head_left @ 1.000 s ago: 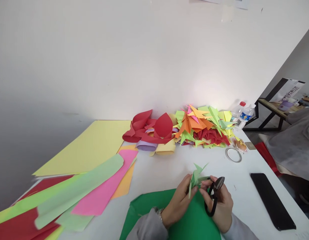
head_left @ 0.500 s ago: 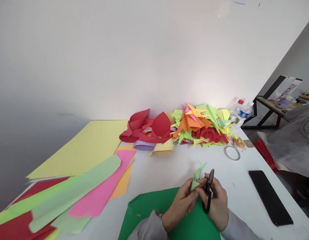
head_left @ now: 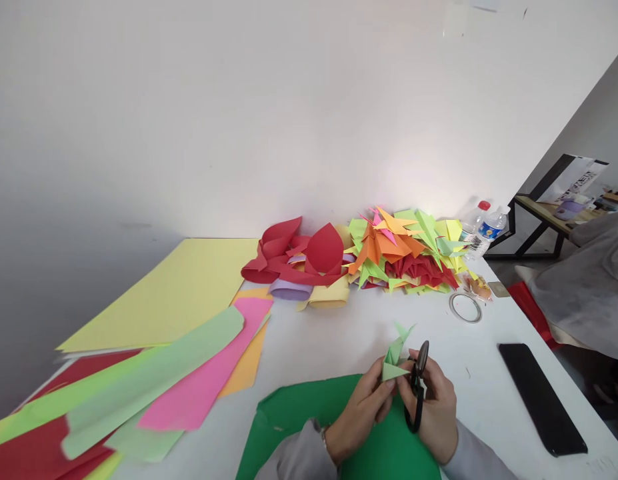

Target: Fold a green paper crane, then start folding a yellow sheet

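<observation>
Well, over at the left the big sheets lie flat and uncreased: a yellow sheet, a pale green strip and a pink sheet, all smooth matte paper fanned on the white table. Next come red curled cut-outs, petal-shaped. A dark green sheet is spread under the person's wrists, one edge turned up. Above it the left hand pinches a small folded piece of light green paper between thumb and fingertips; it is already creased into sharp points, so I'd judge the folding largely done. The right hand is curled closed round black scissors, its fingertips touching the piece; whether the blades are parted I cannot tell. Behind lies a heap of spiky folded pieces, then a tape ring, and a glossy black phone.
</observation>
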`<state>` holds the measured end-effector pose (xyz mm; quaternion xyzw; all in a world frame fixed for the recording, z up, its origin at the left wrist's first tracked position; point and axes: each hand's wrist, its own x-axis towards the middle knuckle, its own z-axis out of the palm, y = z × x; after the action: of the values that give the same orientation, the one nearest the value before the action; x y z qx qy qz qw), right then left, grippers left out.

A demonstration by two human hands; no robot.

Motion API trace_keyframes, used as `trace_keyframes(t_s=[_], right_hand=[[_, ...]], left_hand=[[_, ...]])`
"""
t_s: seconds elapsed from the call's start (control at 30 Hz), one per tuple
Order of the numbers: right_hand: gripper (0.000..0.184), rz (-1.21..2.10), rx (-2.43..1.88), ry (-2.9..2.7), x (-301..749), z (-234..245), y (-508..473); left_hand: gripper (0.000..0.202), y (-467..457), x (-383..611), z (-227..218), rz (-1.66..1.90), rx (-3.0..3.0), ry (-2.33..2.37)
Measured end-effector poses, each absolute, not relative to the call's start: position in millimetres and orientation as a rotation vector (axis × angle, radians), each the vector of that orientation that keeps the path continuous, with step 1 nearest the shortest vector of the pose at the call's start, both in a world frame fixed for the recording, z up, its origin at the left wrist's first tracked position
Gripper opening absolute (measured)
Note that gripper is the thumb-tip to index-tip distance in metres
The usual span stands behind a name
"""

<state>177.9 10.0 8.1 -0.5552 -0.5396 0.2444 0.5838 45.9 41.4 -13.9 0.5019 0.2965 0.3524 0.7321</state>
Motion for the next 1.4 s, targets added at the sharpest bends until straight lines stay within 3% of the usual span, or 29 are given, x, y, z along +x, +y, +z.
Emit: trace_keyframes(t_s=[0.23,0.47,0.6,0.83,1.0,1.2,1.4], right_hand=[[0.028,0.442,-1.197,-1.339,179.3,1.1,1.8],[0.019,0.582,-1.142,-1.343,173.6,5.7,0.3],[0.029,0.758,-1.095,-1.295,171.8,7.5,2.3],[0.060,1.429,-0.872,-1.211,168.8,1.8,-3.2],[0.083,1.299,-0.825,-1.501,171.2,10.1,-0.4],[0.076,1.470,-0.831,-1.529,173.1,27.4,-1.6],[0.076,1.513,-0.867,-1.554,170.3,13.4,-2.6]], left_hand=[[0.049,37.2,42.1,-8.7,1.008,1.407,0.741],[0.045,37.9,39.2,-31.1,1.163,1.619,0.923],[0.041,51.4,31.3,-28.8,1.280,1.649,0.973],[0.036,89.0,4.1,-24.5,1.444,1.724,1.032],[0.039,95.4,-1.8,-36.6,1.419,1.791,1.070],[0.043,93.8,-3.6,-46.7,1.369,1.857,1.073],[0.047,93.9,-5.5,-48.1,1.302,1.895,1.071]])
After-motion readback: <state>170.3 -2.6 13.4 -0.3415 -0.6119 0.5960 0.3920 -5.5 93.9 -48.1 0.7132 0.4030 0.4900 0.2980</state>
